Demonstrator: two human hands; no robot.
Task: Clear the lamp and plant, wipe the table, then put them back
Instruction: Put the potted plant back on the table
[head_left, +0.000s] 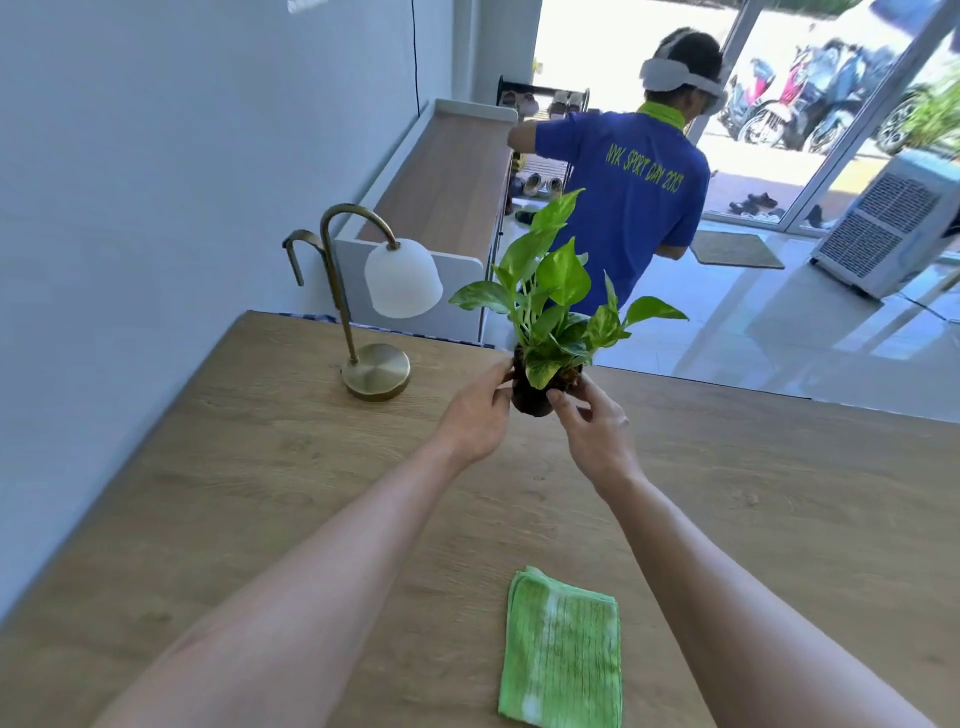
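Plant (550, 306) is being cupped by both hands, left hand (475, 410) and right hand (597, 431), fingers clamped around its dark pot by the lamp (374, 306) on the counter (260, 493); whether clearing or returning is unclear, so next comes steady carrying.

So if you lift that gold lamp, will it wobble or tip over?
Probably steady: the lamp has a wide round base that looks heavy. Its white shade hangs off to one side, so it may lean that way. The shade looks like glass, maybe fragile.
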